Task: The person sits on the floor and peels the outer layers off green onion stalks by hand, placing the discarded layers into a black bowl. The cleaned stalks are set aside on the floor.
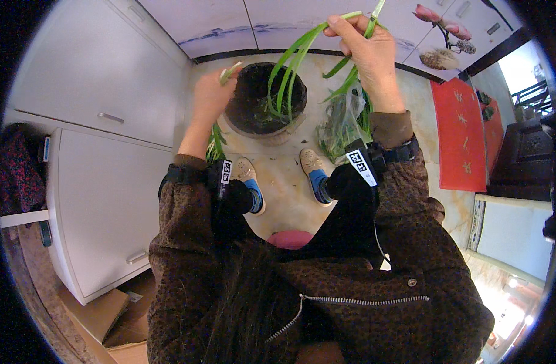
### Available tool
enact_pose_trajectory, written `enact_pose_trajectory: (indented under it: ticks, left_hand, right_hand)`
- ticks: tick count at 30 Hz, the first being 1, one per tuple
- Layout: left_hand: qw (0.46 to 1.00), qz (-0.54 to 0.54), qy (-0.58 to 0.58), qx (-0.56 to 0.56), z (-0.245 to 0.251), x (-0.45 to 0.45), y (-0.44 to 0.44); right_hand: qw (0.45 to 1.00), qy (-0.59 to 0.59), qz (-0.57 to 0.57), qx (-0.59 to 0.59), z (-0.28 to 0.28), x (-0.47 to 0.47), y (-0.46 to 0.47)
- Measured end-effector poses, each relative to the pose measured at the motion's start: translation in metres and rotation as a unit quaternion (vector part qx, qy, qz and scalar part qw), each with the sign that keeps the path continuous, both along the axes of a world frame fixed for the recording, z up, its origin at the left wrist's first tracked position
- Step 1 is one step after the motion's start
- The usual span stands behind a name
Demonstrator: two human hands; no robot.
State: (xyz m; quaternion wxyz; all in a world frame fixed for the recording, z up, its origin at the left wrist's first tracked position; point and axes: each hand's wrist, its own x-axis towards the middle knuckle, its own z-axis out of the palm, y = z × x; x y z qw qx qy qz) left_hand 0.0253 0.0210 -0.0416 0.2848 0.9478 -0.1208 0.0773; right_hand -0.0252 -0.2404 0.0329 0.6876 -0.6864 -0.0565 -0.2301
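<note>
My right hand (371, 54) pinches long green leafy stalks (300, 41), which look like green garlic or scallions. Their leaves droop over a dark round tub (253, 82) on the floor. Green scraps (278, 109) lie inside it. At the tub's left edge, my left hand (214, 95) is blurred, with a short pale piece of stalk (230, 73) at its fingertips. Under my right wrist stands a clear plastic bag (337, 132) of greens. More green stalks (216, 141) with pale roots lie below my left wrist, partly hidden by it.
White cabinets (100, 82) stand at left, with an open cardboard box (123, 314) below. Flower-printed cupboard doors (296, 22) line the far side. A red mat (460, 136) lies at right. My shoes (311, 159) rest on the tiled floor (278, 182) near the tub.
</note>
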Motion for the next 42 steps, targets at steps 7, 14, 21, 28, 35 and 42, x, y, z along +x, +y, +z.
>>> enact_pose_trajectory:
  ticks: [7, 14, 21, 28, 35, 42]
  left_hand:
    - [0.902, -0.077, 0.237, -0.352, 0.046, -0.028, -0.015]
    - [0.936, -0.086, 0.211, -0.266, 0.063, -0.036, -0.034]
    - [0.973, -0.040, 0.023, -0.228, 0.043, -0.023, -0.033]
    - [0.960, -0.073, 0.105, -0.249, 0.041, -0.027, -0.026]
    - [0.941, -0.092, 0.162, -0.284, 0.047, -0.026, -0.032]
    - [0.879, -0.068, 0.252, -0.400, 0.055, -0.026, -0.045]
  right_hand:
    - [1.000, -0.027, 0.002, -0.006, -0.008, 0.004, 0.019]
    - [0.999, 0.020, 0.010, 0.037, -0.012, 0.006, 0.030]
    - [0.997, 0.050, 0.017, 0.061, -0.011, 0.009, 0.035]
    - [0.994, 0.035, 0.034, 0.095, -0.015, 0.011, 0.038]
    - [0.989, 0.068, 0.066, 0.113, -0.018, 0.012, 0.039]
    - [0.986, 0.096, 0.089, 0.106, -0.022, 0.012, 0.045]
